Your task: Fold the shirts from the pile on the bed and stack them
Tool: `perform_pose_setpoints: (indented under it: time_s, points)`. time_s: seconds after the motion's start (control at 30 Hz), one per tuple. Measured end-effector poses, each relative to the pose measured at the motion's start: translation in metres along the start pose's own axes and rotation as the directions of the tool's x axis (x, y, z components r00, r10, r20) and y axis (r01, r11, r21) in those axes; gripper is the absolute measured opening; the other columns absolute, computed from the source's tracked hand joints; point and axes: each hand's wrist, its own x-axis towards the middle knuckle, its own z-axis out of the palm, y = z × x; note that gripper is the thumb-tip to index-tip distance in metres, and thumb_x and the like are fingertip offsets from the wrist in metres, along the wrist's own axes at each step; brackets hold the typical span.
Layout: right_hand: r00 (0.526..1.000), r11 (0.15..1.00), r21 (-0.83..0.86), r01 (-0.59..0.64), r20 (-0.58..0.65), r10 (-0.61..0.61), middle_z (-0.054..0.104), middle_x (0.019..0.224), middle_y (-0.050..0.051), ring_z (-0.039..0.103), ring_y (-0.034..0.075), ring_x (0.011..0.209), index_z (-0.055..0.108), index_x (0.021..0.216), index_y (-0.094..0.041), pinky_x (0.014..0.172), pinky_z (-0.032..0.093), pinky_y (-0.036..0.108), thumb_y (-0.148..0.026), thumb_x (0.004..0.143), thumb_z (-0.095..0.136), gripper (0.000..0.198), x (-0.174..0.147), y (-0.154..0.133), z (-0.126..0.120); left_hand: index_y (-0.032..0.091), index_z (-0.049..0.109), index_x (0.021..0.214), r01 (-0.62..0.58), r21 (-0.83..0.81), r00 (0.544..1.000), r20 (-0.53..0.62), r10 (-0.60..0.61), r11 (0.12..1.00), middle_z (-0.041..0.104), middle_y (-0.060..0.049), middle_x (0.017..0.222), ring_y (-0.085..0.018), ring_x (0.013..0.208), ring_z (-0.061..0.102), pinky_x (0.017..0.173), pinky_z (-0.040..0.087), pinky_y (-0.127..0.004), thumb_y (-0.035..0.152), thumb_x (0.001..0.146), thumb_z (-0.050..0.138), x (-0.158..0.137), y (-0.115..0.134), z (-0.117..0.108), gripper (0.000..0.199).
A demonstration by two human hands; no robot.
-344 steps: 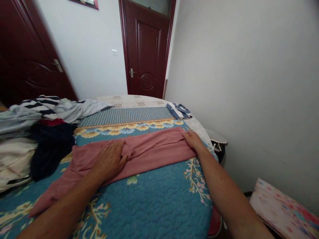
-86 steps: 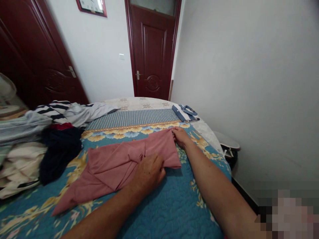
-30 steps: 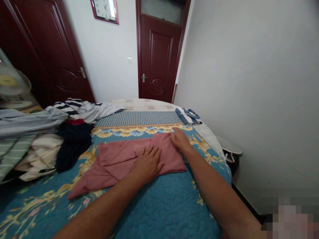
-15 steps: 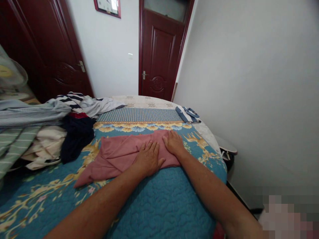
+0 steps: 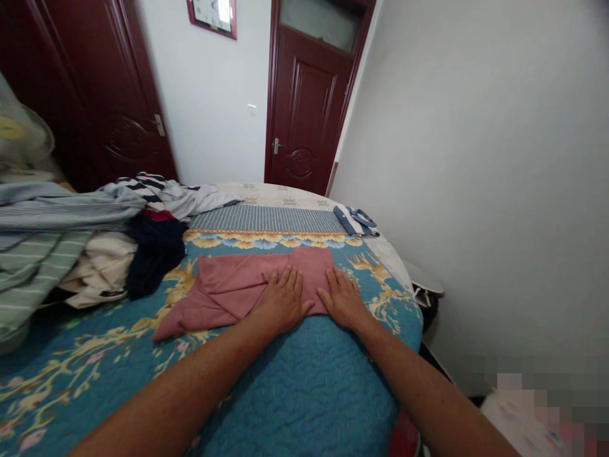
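Note:
A dusty-pink garment (image 5: 228, 285), partly folded, lies across the teal bedspread (image 5: 304, 381); its right part is a neat rectangle, while its left end tapers to a creased point. My left hand (image 5: 284, 301) rests flat on the middle of the cloth with its fingers stretched out. At the garment's right edge, my right hand (image 5: 345, 298) lies open, fingers extended, partly over the cloth and partly over the bedspread. The garment's exact kind cannot be made out.
A heap of loose clothes at the left holds a striped green garment (image 5: 42, 266), a navy garment (image 5: 157, 254) and a cream one (image 5: 102, 263). A folded blue-and-white striped shirt (image 5: 354, 222) sits at the far right. A white wall (image 5: 499, 190) stands close on the right.
My right hand has slid toward me and slightly right, from the garment's top right to its right edge. My left hand stays on the cloth. The camera view has shifted slightly.

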Motion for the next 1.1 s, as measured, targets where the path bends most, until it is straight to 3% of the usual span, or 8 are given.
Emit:
perform_pose_setpoints:
  time_s: [0.23,0.3,0.4,0.5,0.57,0.67,0.97,1.1]
  points:
    - [0.988,0.994,0.044,-0.101,-0.112,0.105,0.068,0.141,0.023,0.062,0.033,0.132,0.059,0.150,-0.011,0.115,0.044,0.044,-0.043,0.105,0.049,0.056,0.021,0.021,-0.006,0.019,0.077,0.127,-0.206,-0.088,0.979,-0.014,0.205,0.975,0.065,-0.018,0.150,-0.037,0.149,0.051,0.127,0.026,-0.063,0.055,0.105,0.051,-0.029,-0.024,-0.050,0.050]
    - [0.985,0.988,0.084,-0.133,-0.096,0.141,0.074,0.127,0.019,0.068,0.031,0.122,0.069,0.137,-0.015,0.107,0.048,0.039,-0.041,0.103,0.051,0.046,0.031,0.029,-0.011,0.023,0.080,0.115,-0.122,-0.109,0.990,-0.091,0.113,0.986,0.072,-0.012,0.140,-0.034,0.144,0.055,0.127,0.029,-0.060,0.045,0.106,0.052,-0.035,-0.052,-0.065,0.037]
    - [0.983,0.969,0.169,-0.181,-0.012,0.186,0.079,0.108,0.015,0.073,0.027,0.105,0.079,0.111,-0.018,0.091,0.051,0.032,-0.042,0.102,0.051,0.037,0.049,0.034,-0.018,0.022,0.080,0.117,0.165,-0.107,0.968,-0.174,-0.182,0.981,0.075,-0.013,0.132,-0.032,0.134,0.062,0.121,0.039,-0.050,0.037,0.104,0.051,-0.045,-0.106,-0.079,0.035]
    - [0.979,0.959,0.198,-0.201,0.080,0.189,0.080,0.094,0.015,0.073,0.027,0.089,0.079,0.088,-0.017,0.076,0.049,0.031,-0.045,0.098,0.057,0.037,0.065,0.029,-0.022,0.020,0.079,0.120,0.523,-0.131,0.834,-0.127,-0.537,0.842,0.080,-0.013,0.121,-0.030,0.115,0.071,0.103,0.051,-0.039,0.040,0.102,0.048,-0.059,-0.157,-0.080,0.040]
    - [0.977,0.952,0.225,-0.207,0.100,0.189,0.078,0.084,0.012,0.070,0.025,0.079,0.076,0.077,-0.018,0.068,0.045,0.030,-0.043,0.094,0.061,0.034,0.072,0.025,-0.021,0.022,0.080,0.117,0.658,-0.143,0.733,-0.104,-0.672,0.740,0.081,-0.012,0.117,-0.030,0.109,0.073,0.095,0.053,-0.036,0.042,0.101,0.047,-0.068,-0.182,-0.077,0.041]
    - [0.977,0.921,0.325,-0.214,0.081,0.199,0.074,0.074,0.007,0.066,0.022,0.072,0.071,0.071,-0.019,0.063,0.041,0.028,-0.035,0.087,0.063,0.025,0.077,0.023,-0.019,0.021,0.081,0.109,0.723,-0.167,0.667,-0.086,-0.740,0.671,0.082,-0.012,0.116,-0.030,0.108,0.074,0.089,0.053,-0.033,0.044,0.100,0.044,-0.077,-0.203,-0.073,0.044]
    - [0.957,0.675,0.680,-0.286,0.175,0.230,0.075,0.085,0.006,0.065,0.022,0.076,0.073,0.090,-0.019,0.061,0.045,0.028,-0.045,0.078,0.065,0.029,0.083,0.019,-0.048,0.020,0.082,0.114,0.730,-0.260,0.646,-0.038,-0.762,0.632,0.081,-0.015,0.119,-0.032,0.108,0.075,0.087,0.054,-0.036,0.048,0.098,0.048,-0.080,-0.218,-0.060,0.047]
    - [0.984,0.719,0.672,-0.177,0.144,0.107,0.077,0.092,0.007,0.067,0.024,0.084,0.073,0.090,-0.020,0.068,0.048,0.029,-0.039,0.078,0.066,0.024,0.096,-0.022,-0.078,0.021,0.081,0.115,0.738,-0.272,0.638,-0.016,-0.770,0.618,0.082,-0.013,0.119,-0.030,0.110,0.075,0.087,0.054,-0.033,0.047,0.098,0.048,-0.081,-0.220,-0.060,0.045]
